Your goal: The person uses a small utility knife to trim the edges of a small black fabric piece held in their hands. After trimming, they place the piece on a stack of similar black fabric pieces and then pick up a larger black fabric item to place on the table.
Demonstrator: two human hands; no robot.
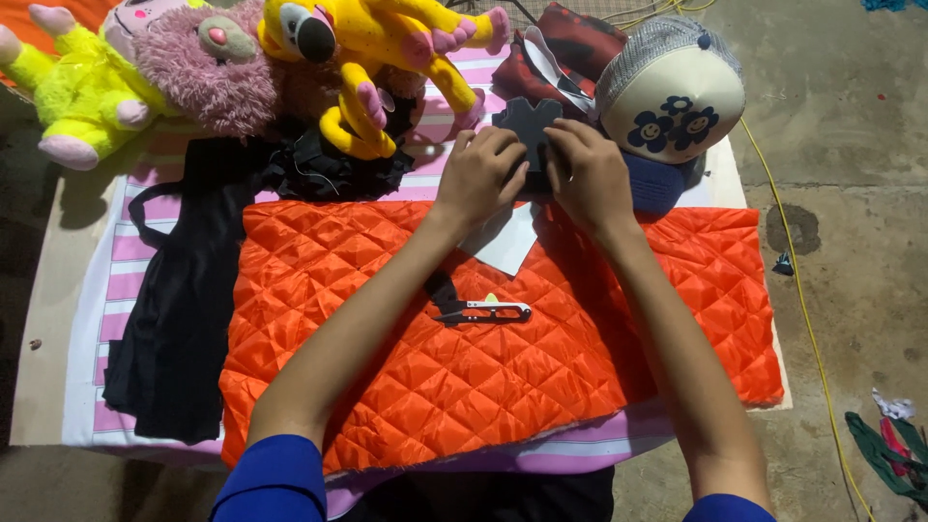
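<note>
Both arms outstretched, left hand (480, 174) and right hand (587, 176) side by side, fingers curled

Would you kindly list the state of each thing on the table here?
Dark fabric piece: held by both hands.
Left hand: gripping it.
Right hand: gripping it.
Thread snips: lying untouched on quilt.
Orange quilted fabric: spread flat.
Black cloth: lying crumpled.

Grey concrete floor (851, 116), stained at 3 o'clock; yellow cable (807, 309) runs alongside; cloth scraps (894, 445) at 5 o'clock.
</note>
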